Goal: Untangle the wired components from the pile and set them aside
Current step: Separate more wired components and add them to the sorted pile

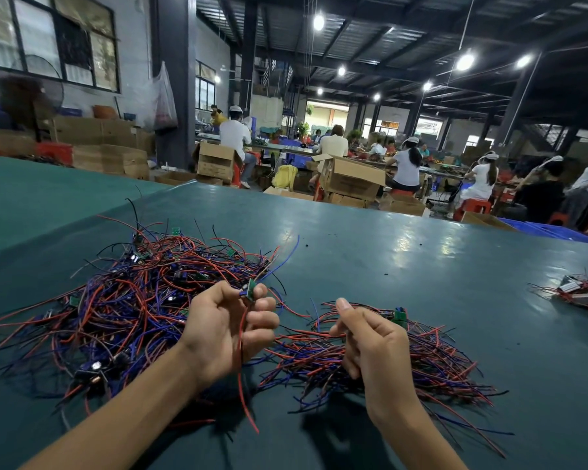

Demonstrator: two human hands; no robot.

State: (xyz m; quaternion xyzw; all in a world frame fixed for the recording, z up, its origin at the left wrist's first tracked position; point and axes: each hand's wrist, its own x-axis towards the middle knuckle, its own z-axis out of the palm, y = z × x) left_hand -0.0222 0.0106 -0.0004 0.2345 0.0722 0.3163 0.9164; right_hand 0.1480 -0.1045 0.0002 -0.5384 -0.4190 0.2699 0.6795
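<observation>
A big tangled pile (126, 293) of red, blue and black wires with small green boards lies on the green table (404, 259) at the left. My left hand (224, 330) pinches one wired component (251, 289) by its green board, just right of the pile. Its red wire hangs down past my palm and a blue wire runs up and to the right. My right hand (370, 344) hovers over a smaller, flatter heap of wired components (431, 364), with fingers curled and thumb raised. No wire shows in its grip.
Another small heap of parts (584, 296) lies at the table's right edge. Beyond the table's far edge stand cardboard boxes (350, 179) and red stools, with several seated workers at benches.
</observation>
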